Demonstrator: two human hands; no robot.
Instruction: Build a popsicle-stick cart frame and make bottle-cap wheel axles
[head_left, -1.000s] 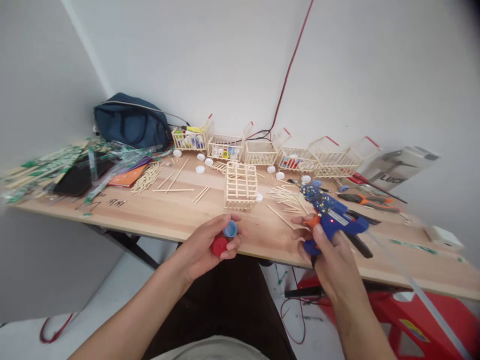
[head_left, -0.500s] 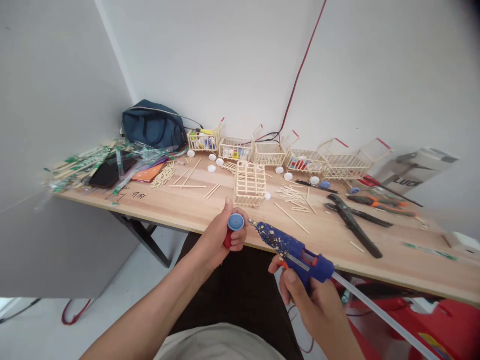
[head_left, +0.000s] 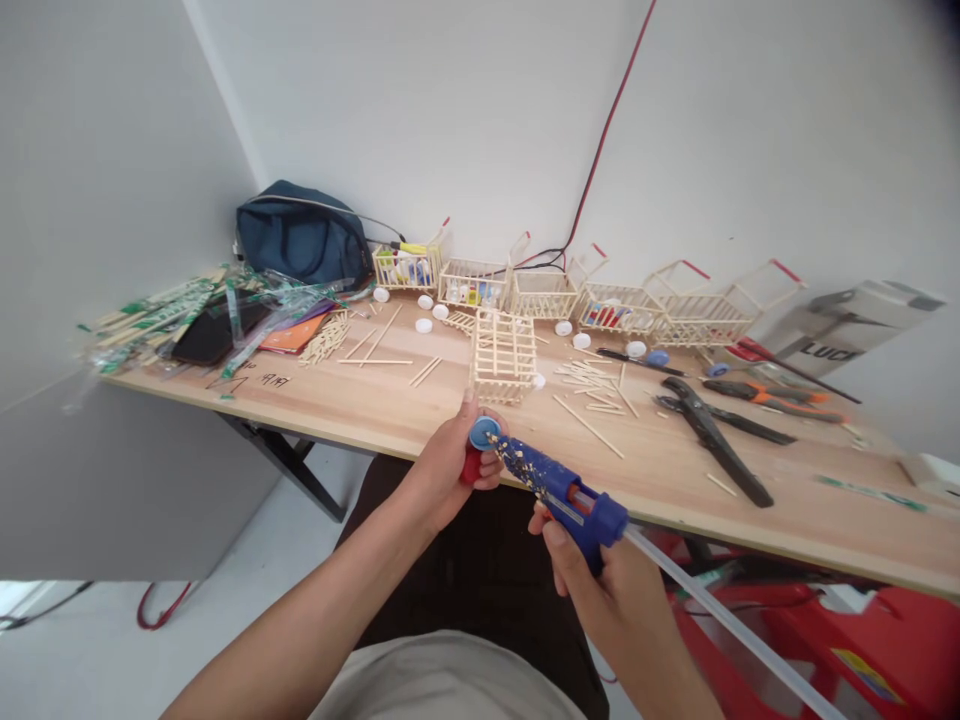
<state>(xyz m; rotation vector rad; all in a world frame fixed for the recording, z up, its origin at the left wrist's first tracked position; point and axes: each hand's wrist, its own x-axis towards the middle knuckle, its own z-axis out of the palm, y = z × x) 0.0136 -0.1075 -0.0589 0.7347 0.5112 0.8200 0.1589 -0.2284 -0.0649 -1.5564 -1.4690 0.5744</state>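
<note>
Left hand [head_left: 451, 455]: my fingers hold the blue cap [head_left: 480, 432] and red cap [head_left: 470, 468], near the table [head_left: 390, 425] edge.
Right hand [head_left: 611, 590]: fingers wrapped around the glue gun [head_left: 551, 478].
Nozzle [head_left: 494, 440]: has now come over the blue cap; gluing seems in hand.

White box [head_left: 862, 320] at far R reads "LUC" + 1 unclear ltr. Handwriting [head_left: 274, 380] on table [head_left: 360, 412] & glue gun [head_left: 581, 515] lbl [head_left: 567, 508] illegible.
</note>
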